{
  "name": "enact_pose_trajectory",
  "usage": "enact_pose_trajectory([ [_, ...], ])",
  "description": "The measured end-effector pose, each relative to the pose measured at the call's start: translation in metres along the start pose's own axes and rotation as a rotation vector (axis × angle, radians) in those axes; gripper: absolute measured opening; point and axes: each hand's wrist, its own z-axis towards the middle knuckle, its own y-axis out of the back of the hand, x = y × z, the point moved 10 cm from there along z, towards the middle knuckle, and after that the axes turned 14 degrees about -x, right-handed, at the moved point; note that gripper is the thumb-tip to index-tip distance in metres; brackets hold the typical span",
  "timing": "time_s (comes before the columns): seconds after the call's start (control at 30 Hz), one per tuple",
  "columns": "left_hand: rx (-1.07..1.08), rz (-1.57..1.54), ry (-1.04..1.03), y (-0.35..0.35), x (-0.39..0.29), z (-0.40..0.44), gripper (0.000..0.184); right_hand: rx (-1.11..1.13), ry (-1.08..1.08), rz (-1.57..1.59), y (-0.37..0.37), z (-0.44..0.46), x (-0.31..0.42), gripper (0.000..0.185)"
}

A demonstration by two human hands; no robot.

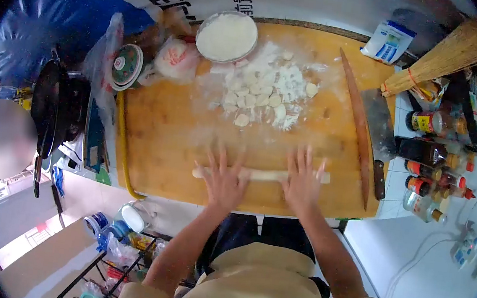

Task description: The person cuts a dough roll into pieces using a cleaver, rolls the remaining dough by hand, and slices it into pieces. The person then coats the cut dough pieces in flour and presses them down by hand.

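The left hand (225, 182) lies palm down across a pale dough roll (265, 176), its fingers spread apart rather than curled around it. From my end I see the right hand (302, 186) set the same way further along, fingers apart and pointing to the far side, with a bare stretch of roll between the two. The roll runs from side to side near the close edge of a wooden board (160, 127), its right end showing past the right hand. Beyond the hands, I make out a cluster of small dough pieces (262, 100) lying among loose flour (297, 85), a few set off from the rest. A bowl (198, 52) of white powder stands at the far edge, just left of that patch. To the right I have a long tapered stick (355, 112) on the board and a cleaver (377, 121) beside it; I cannot tell whether they touch. Jars (429, 122) stand further right, well apart from the hands.
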Motion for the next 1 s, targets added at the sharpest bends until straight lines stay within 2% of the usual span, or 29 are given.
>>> enact_pose_trajectory([
  [0.03, -0.112, -0.069, 0.069, 0.007, 0.008, 0.033, 0.053, -0.167, -0.024, -0.091, 0.018, 0.032, -0.007, 0.075],
  [0.07, -0.213, -0.138, 0.140, 0.014, 0.018, 0.050, 0.054, -0.240, -0.037, -0.136, 0.026, 0.041, -0.011, 0.075],
  [0.1, -0.203, -0.137, 0.140, 0.013, 0.022, 0.054, 0.054, -0.312, -0.054, -0.178, 0.034, 0.049, -0.015, 0.075],
  [0.17, -0.173, 0.031, 0.020, 0.014, 0.021, 0.066, 0.053, -0.345, 0.050, -0.227, 0.040, 0.058, -0.012, 0.074],
  [0.2, -0.177, 0.031, 0.015, 0.016, 0.021, 0.058, 0.053, -0.350, 0.047, -0.228, 0.041, 0.049, -0.016, 0.074],
  [0.27, -0.033, 0.026, -0.044, 0.010, 0.016, 0.006, 0.054, -0.091, 0.111, -0.080, 0.012, -0.002, -0.013, 0.075],
  [0.37, -0.002, -0.048, -0.016, 0.006, 0.020, -0.042, 0.056, -0.097, 0.068, 0.012, 0.004, -0.053, -0.013, 0.077],
  [0.43, -0.027, -0.026, -0.007, 0.010, 0.019, -0.014, 0.060, -0.102, 0.058, 0.002, 0.008, -0.032, -0.014, 0.079],
  [0.5, -0.099, -0.062, 0.148, 0.008, 0.037, 0.035, 0.060, -0.209, -0.016, -0.100, 0.023, 0.020, -0.029, 0.076],
  [0.57, -0.220, -0.075, 0.100, 0.011, 0.047, 0.080, 0.065, -0.372, -0.061, -0.207, 0.049, 0.062, -0.037, 0.072],
  [0.6, -0.221, -0.075, 0.093, 0.009, 0.048, 0.092, 0.065, -0.375, -0.068, -0.206, 0.048, 0.076, -0.040, 0.072],
  [0.67, -0.372, 0.073, 0.000, 0.022, 0.040, 0.113, 0.064, -0.453, -0.042, -0.127, 0.056, 0.095, -0.038, 0.068],
  [0.7, -0.379, 0.070, -0.005, 0.026, 0.031, 0.120, 0.064, -0.461, -0.046, -0.130, 0.057, 0.101, -0.030, 0.068],
  [0.77, -0.220, 0.042, 0.053, 0.017, 0.011, 0.123, 0.066, -0.587, -0.015, -0.112, 0.065, 0.108, 0.005, 0.068],
  [0.8, -0.212, 0.040, 0.055, 0.004, 0.005, 0.122, 0.066, -0.516, -0.005, 0.048, 0.064, 0.114, 0.028, 0.069],
  [0.83, -0.318, -0.024, -0.039, -0.002, -0.008, 0.119, 0.067, -0.441, 0.007, 0.210, 0.062, 0.116, 0.050, 0.070],
  [0.87, -0.425, -0.086, -0.132, -0.004, -0.017, 0.111, 0.069, -0.467, 0.086, 0.267, 0.046, 0.111, 0.064, 0.071],
  [0.9, -0.420, -0.082, -0.128, 0.003, -0.021, 0.100, 0.069, -0.497, 0.163, 0.325, 0.033, 0.104, 0.076, 0.071],
  [0.97, -0.047, 0.110, -0.158, -0.005, -0.028, 0.057, 0.070, -0.322, 0.176, 0.236, 0.024, 0.065, 0.076, 0.074],
  [1.0, -0.031, 0.071, -0.154, -0.004, -0.024, 0.028, 0.070, -0.175, 0.183, 0.176, 0.011, 0.037, 0.076, 0.074],
])
